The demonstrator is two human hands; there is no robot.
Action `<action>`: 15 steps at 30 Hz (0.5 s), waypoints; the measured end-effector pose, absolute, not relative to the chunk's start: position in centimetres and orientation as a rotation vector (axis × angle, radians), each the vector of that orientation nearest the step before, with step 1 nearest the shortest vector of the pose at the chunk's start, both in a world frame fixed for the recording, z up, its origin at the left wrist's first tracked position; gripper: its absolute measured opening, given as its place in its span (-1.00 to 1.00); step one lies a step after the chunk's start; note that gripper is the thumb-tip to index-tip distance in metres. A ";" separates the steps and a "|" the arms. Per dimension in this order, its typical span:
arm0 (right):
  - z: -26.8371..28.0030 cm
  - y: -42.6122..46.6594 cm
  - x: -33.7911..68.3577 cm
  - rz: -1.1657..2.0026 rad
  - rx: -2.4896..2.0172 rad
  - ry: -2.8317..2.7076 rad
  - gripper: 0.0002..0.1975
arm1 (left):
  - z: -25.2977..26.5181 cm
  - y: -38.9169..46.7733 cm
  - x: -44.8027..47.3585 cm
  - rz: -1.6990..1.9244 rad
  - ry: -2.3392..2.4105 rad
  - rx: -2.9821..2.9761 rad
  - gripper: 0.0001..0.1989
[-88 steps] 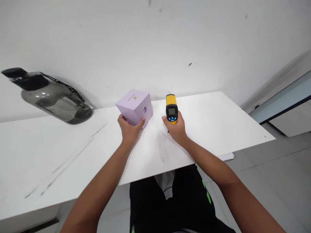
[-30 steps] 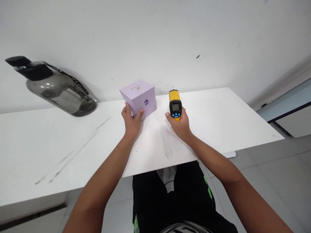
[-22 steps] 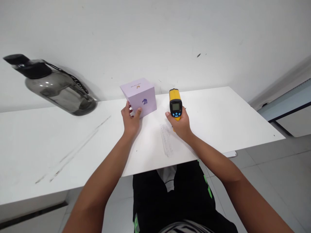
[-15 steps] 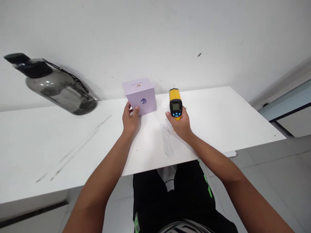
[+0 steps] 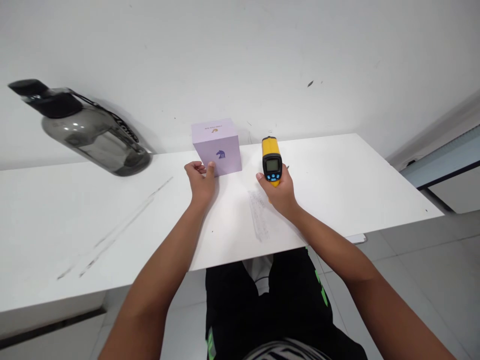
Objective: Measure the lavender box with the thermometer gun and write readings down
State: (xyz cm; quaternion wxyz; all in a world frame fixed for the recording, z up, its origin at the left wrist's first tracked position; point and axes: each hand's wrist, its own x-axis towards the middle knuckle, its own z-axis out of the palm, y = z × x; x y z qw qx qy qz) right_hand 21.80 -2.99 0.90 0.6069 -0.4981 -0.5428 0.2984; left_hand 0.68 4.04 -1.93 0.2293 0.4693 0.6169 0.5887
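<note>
A lilac box with a dark horse-head mark on its front stands upright on the white table, close to the wall. My left hand is at its lower left corner. The thumb lies against the front face, while the other fingers are spread off the left side, so the hand is open. My right hand is wrapped round the grip of a yellow and black infrared thermometer. Its small grey screen and blue buttons face me. The trigger side is hidden by the hand.
A grey see-through water bottle with a black lid and strap stands at the left by the wall. The white table has dark streaks on its left part and a grey smudge near its front edge.
The fingers of my left hand have come away from the box's left side, and the box has turned slightly. My right hand holds the thermometer as before.
</note>
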 end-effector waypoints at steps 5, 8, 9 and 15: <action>0.9 -3.0 21.8 0.689 -1.149 -1.260 -0.68 | -1.3 3.5 0.6 1.573 1.738 1.329 -0.67; 0.9 -3.0 21.7 0.698 -1.151 -1.258 -0.68 | -1.1 3.3 0.6 1.577 1.743 1.337 -0.69; 0.9 -3.0 21.7 0.697 -1.151 -1.260 -0.68 | -1.0 3.3 0.6 1.582 1.746 1.332 -0.70; 0.9 -3.1 21.7 0.688 -1.147 -1.271 -0.68 | -1.2 3.4 0.6 1.601 1.725 1.294 -0.73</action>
